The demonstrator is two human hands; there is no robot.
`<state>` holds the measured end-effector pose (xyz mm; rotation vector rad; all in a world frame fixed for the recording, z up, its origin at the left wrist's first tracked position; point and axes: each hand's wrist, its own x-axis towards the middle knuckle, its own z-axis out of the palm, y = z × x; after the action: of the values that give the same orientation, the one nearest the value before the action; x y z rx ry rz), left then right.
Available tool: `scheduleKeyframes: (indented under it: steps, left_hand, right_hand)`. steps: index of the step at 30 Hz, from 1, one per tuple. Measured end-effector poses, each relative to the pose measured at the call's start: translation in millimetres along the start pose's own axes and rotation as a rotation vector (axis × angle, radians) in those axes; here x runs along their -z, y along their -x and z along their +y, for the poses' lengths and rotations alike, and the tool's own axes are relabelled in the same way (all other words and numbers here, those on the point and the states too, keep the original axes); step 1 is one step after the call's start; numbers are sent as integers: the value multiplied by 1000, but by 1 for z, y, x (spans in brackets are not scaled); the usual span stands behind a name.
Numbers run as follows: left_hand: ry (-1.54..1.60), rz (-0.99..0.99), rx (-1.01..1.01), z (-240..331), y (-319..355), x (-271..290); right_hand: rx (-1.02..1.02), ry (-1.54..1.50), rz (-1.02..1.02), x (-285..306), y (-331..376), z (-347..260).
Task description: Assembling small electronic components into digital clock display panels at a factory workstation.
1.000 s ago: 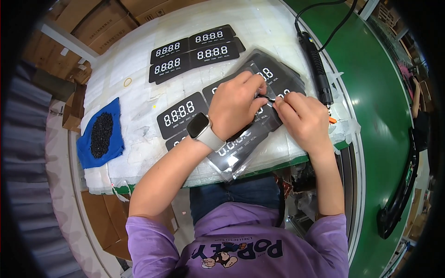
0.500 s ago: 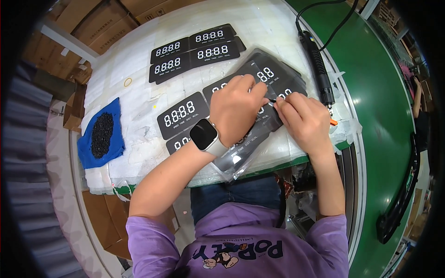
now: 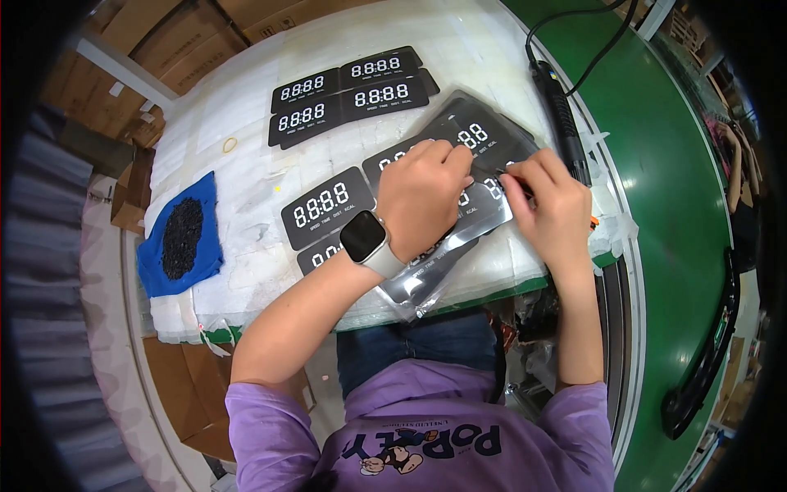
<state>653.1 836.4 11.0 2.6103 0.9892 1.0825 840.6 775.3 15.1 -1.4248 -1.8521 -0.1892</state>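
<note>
At a white-covered worktable (image 3: pixel 234 197), a worker's two bare hands meet over glossy black display panels (image 3: pixel 328 205), some lying under clear plastic film (image 3: pixel 418 309). The left hand (image 3: pixel 425 197) bends over the panels with fingers curled; what it grips, if anything, cannot be told. Just beside it, the right hand (image 3: pixel 551 201) pinches a small dark piece (image 3: pixel 502 171) between thumb and fingertips, too tiny to identify.

The work appears to be midway. Panels directly beneath and to the left of the hands seem to be the ones being handled; a second group of panels (image 3: pixel 305 90), beyond the left hand, lies untouched, whether finished or waiting is unclear. Far left of the left hand, a blue cloth (image 3: pixel 209 246) bears a generous heap of black bits (image 3: pixel 182 234), suggesting plenty is left.

White segmented digits and a row of small capitals mark each panel. Bold lettering and a cartoon figure cover the purple shirt (image 3: pixel 516 410) below the hands; cartons (image 3: pixel 176 49) beyond carry printed characters.
</note>
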Motion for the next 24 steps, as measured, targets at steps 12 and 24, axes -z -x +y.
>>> scheduleKeyframes:
  steps: [12,24]
  left_hand:
    - [178,15,-140,-5,1,12]
    - [501,-177,160,-29,52,125]
  right_hand:
    - [-546,-303,-320,-3,-31,-16]
    - [-525,-271,-364,-10,-43,-11]
